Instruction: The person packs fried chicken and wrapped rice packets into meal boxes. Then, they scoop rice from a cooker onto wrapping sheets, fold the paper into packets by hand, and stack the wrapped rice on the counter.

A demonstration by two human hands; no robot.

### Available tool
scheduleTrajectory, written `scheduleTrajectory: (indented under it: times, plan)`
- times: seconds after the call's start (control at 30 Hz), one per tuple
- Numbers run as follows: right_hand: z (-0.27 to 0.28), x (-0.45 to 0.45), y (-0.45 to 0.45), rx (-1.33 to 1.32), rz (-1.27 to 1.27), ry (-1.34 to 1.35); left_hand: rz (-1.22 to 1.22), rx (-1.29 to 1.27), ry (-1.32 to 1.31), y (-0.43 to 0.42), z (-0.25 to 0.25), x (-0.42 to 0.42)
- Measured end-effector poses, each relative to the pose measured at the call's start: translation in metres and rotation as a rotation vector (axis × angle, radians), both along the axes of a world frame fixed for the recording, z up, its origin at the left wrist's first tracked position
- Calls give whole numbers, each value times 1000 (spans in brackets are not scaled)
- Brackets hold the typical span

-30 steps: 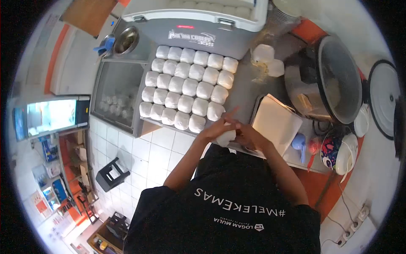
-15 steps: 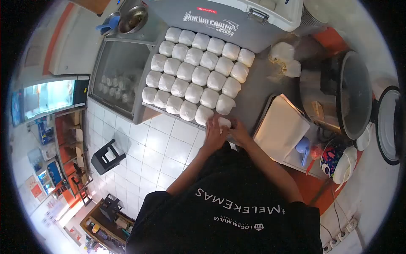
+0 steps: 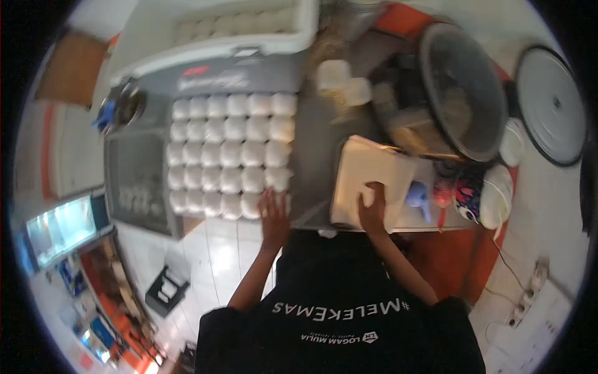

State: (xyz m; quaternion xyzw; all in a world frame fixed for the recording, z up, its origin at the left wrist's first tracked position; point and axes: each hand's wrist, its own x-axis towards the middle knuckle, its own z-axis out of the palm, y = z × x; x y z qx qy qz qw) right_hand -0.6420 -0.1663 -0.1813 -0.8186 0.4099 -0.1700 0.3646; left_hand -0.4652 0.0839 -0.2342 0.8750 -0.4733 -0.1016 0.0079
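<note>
White rounded bundles stand in close rows on the grey counter. At the near right corner of these rows is my left hand, fingers spread, touching or just over the last bundle, which it partly hides. My right hand is over a stack of pale sheets, with thumb and fingers apart and nothing visible between them. The sheets lie on a tray, right of the rows. Blur hides whether the right fingertips touch the top sheet.
Behind the rows stands a grey cooler holding more white bundles. Two white lumps lie near a large pot. A blue scoop and a patterned bundle are at the right. Metal bowls stand at the back left.
Both hands were together around a white bundle at the near right corner. They have parted: my left hand remains by the rows, my right hand has moved right over the sheets. The view has shifted.
</note>
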Motion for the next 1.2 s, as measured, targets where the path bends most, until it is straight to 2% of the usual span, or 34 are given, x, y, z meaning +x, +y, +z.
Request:
scheduleTrajectory:
  times: [0.07,0.1,0.13,0.3,0.33,0.4,0.47,0.5,0.57,0.63,0.67,0.7,0.73,0.8,0.83,0.87,0.97,1.07,1.13,1.2]
  plan:
    - [20,-73,-46,-364,-203,149,-4,-22,36,-11,30,-2]
    - [17,-112,-65,-401,-324,252,93,36,215,-12,32,-1]
    - [-6,-154,-73,-480,-367,535,114,132,196,-19,48,-4]
    - [-35,-212,-124,131,-237,800,76,-17,205,-105,120,-7]
    - [-34,-221,-130,156,-131,671,85,-120,242,-130,133,-5]
    - [18,-230,-142,181,88,425,111,-332,333,-185,154,-2]
    - [160,-196,-168,300,170,353,36,-557,318,-247,179,3]
    - [237,-165,-186,331,114,540,-12,-662,300,-275,192,7]
    - [323,-124,-220,122,99,645,-82,-809,271,-322,210,15]
    - [339,-84,-267,-294,166,756,-130,-909,263,-365,220,24]
    - [339,-54,-295,-458,193,962,-153,-948,272,-382,224,28]
    - [319,-34,-323,-590,222,934,-171,-983,288,-396,224,31]
    - [282,-16,-355,-719,261,902,-171,-997,319,-408,219,35]
    - [206,16,-416,-744,328,1126,-167,-1016,385,-421,208,35]
    - [178,17,-432,-727,423,1218,-163,-1039,410,-422,206,36]
    - [173,26,-433,-705,513,1307,-159,-1029,409,-424,204,38]
    - [185,35,-432,-380,518,1310,-131,-1011,393,-419,199,36]
    - [163,11,-428,-372,498,1189,-140,-1057,380,-425,197,36]
    - [163,12,-412,-105,627,1397,-127,-1080,379,-423,189,34]
    - [143,-4,-368,-253,729,1032,-152,-1107,336,-424,181,38]
